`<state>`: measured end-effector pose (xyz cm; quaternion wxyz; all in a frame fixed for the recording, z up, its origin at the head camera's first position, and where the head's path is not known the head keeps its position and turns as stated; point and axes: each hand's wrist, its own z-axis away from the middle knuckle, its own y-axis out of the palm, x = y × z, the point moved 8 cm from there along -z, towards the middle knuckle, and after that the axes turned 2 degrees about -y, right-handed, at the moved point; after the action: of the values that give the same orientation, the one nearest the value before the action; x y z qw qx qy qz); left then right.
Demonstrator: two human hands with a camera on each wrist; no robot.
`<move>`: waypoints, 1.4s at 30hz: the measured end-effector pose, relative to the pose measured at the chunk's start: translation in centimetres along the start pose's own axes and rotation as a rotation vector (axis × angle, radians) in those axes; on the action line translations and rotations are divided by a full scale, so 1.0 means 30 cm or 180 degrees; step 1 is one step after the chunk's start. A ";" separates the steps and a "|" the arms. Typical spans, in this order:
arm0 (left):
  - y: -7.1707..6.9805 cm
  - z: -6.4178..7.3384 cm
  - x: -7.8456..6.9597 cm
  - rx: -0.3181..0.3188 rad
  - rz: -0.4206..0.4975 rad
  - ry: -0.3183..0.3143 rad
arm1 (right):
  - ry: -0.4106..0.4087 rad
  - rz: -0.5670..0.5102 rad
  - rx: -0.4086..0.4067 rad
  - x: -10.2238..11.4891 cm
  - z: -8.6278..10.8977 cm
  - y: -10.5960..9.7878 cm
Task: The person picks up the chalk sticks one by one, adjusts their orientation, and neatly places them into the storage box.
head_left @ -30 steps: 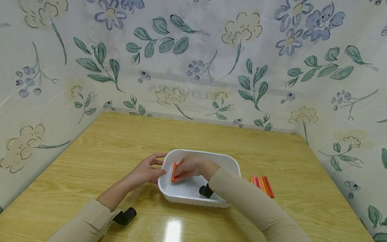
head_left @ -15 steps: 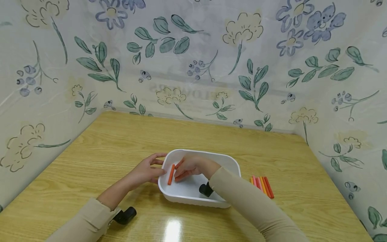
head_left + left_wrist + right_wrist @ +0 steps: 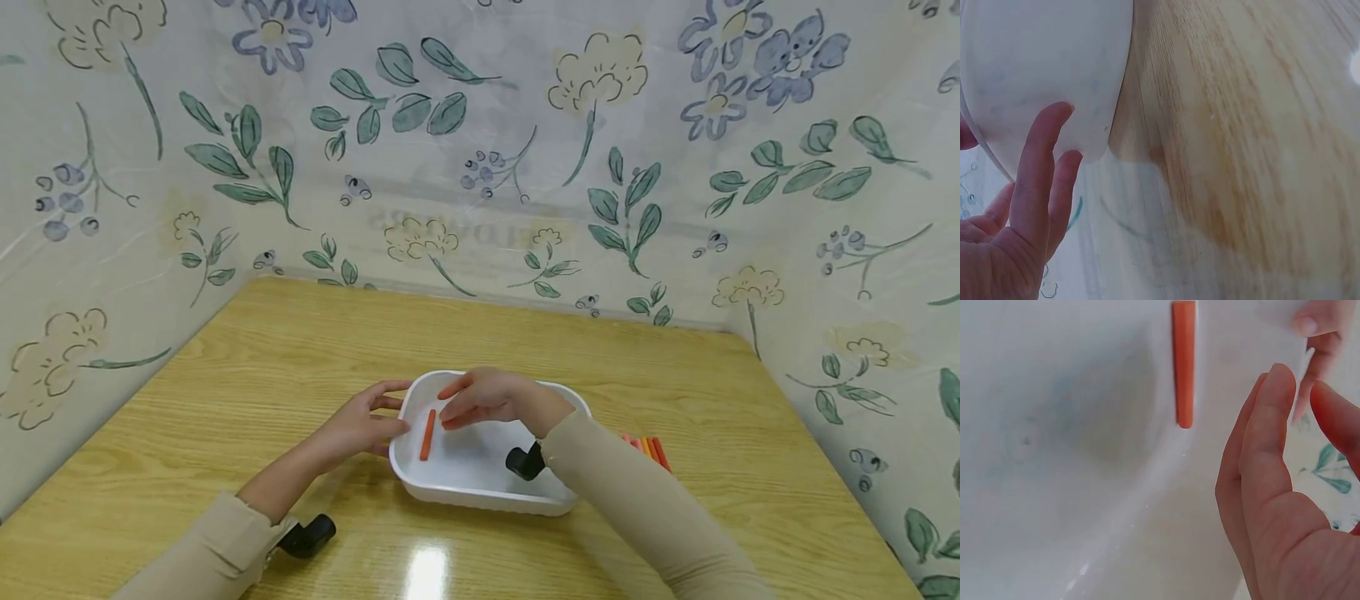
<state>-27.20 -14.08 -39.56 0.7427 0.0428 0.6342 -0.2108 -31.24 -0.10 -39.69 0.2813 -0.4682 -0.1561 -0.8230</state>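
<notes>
An orange-red stick [image 3: 427,435], plain and unwrapped like a crayon or clay stick, lies in the left end of a white plastic tub [image 3: 480,492]. My right hand [image 3: 491,396] hovers over the tub to the right of that stick, nothing between its fingers. In the right wrist view, the stick [image 3: 1184,365] lies apart from the right hand [image 3: 1279,500], whose fingers are extended. At the tub's left end, my left hand [image 3: 367,421] rests its spread fingertips against the rim and outer wall. Nearly straight fingers of the left hand [image 3: 1029,212] show against the wall in the left wrist view.
A row of several pink, orange and red sticks [image 3: 651,450] lies on the wooden table [image 3: 337,333] right of the tub, partly behind the right sleeve. Flower-patterned sheeting [image 3: 480,167] encloses the back and sides. A black wrist camera [image 3: 307,535] sits by the left sleeve.
My right hand has let go of the orange-red stick, leaving it in the tub, then risen and drawn back to the right. My left hand stays at the tub's left end.
</notes>
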 end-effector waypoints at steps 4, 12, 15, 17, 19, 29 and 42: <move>0.002 -0.002 0.000 0.0006 -0.0002 -0.0010 | -0.0131 -0.0010 0.0031 0.017 0.030 -0.009; 0.002 -0.011 0.006 0.0012 0.0013 0.0014 | -0.0314 -0.0023 0.0191 0.038 0.099 -0.017; 0.001 -0.009 0.007 -0.0019 0.0002 0.0012 | -0.0366 -0.0054 0.0218 0.035 0.126 -0.021; 0.001 -0.007 0.009 -0.0048 -0.0007 0.0003 | -0.0390 -0.0064 0.0225 0.029 0.144 -0.025; 0.002 -0.004 0.013 -0.0064 -0.0003 -0.0012 | -0.0420 -0.0066 0.0235 0.023 0.162 -0.031; -0.003 -0.004 0.008 -0.0049 -0.0006 0.0047 | -0.0635 -0.0201 0.0194 -0.026 0.239 -0.119; 0.004 -0.002 0.007 -0.0073 -0.0007 0.0019 | -0.0772 -0.0459 -0.0078 -0.064 0.344 -0.256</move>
<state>-27.20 -14.02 -39.79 0.7410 0.0341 0.6387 -0.2042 -28.09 11.97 -36.01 0.1947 -0.5552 -0.2121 -0.7803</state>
